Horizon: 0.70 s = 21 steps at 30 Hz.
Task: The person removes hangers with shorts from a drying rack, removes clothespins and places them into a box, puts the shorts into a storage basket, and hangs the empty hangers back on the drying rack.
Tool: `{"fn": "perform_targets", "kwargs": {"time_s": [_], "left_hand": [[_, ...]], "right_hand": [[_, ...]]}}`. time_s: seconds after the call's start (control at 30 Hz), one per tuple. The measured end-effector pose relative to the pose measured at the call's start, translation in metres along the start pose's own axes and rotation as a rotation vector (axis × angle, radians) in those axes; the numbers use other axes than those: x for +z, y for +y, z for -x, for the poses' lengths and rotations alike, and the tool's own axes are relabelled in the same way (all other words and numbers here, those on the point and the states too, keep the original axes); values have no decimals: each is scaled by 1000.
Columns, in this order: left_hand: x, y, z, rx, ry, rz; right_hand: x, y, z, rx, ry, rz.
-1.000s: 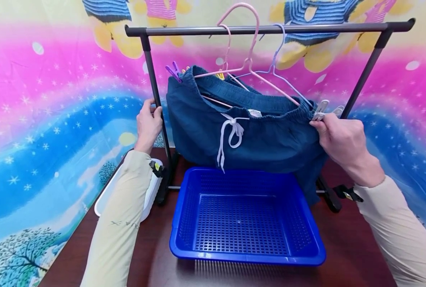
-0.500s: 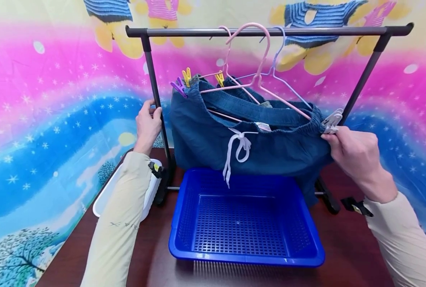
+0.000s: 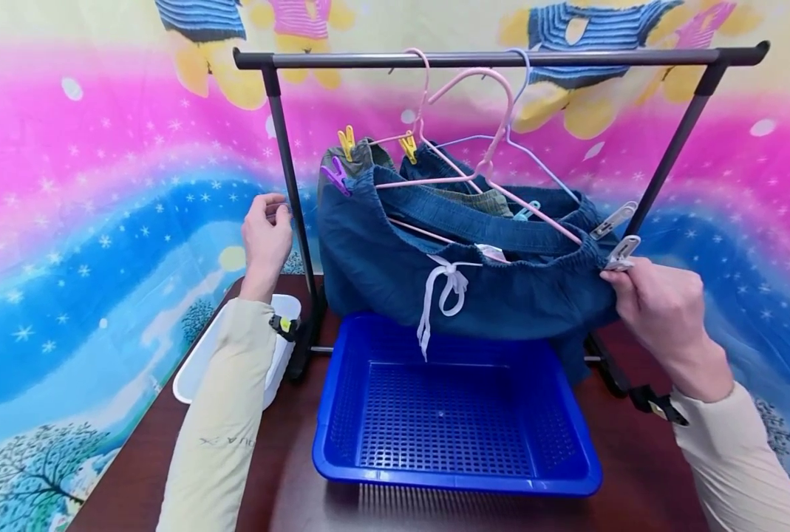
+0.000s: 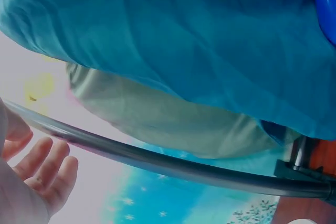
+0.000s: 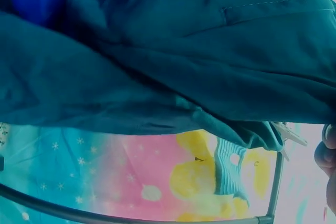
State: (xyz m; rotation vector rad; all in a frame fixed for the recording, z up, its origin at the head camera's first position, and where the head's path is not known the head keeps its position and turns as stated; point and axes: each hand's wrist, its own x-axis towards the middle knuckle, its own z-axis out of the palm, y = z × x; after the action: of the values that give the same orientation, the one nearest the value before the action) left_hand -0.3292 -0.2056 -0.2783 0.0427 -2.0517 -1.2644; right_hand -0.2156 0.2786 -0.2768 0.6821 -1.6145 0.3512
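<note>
A pair of dark blue shorts (image 3: 521, 295) with a white drawstring (image 3: 452, 284) hangs on a thick pink hanger (image 3: 505, 118), whose hook stands in front of and below the rail. A purple clothespin (image 3: 336, 176) and a white clothespin (image 3: 624, 253) clip the waistband at its two ends. Just under the white one, my right hand (image 3: 667, 318) pinches the corner of the waistband. Beside the rack's left post (image 3: 290, 162) my left hand (image 3: 268, 240) hovers with fingers loosely bent. The left wrist view shows that palm (image 4: 26, 192) holding nothing.
More garments hang behind on a thin pink hanger (image 3: 423, 81) and a lilac hanger (image 3: 524, 74) over the rail (image 3: 587, 58). Yellow clothespins (image 3: 346, 142) sit on them. Below stands a blue basket (image 3: 457, 480); a white tub (image 3: 288, 304) is partly behind the left forearm.
The thick pink hanger and its shorts have come down and a little right with the right hand; its hook dropped from above the rail to below it. The left hand has eased away from the post.
</note>
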Motion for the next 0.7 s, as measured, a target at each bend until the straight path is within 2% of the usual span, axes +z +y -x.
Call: {"fn": "perform_targets", "kwargs": {"time_s": [0.4,0.7], "left_hand": [[-16,17,29,85,-43,131],[-21,32,58,82,-53,240]], "right_hand": [[-5,-5,10,57,17,17],[-9,-10,17,104,-29,7]]}}
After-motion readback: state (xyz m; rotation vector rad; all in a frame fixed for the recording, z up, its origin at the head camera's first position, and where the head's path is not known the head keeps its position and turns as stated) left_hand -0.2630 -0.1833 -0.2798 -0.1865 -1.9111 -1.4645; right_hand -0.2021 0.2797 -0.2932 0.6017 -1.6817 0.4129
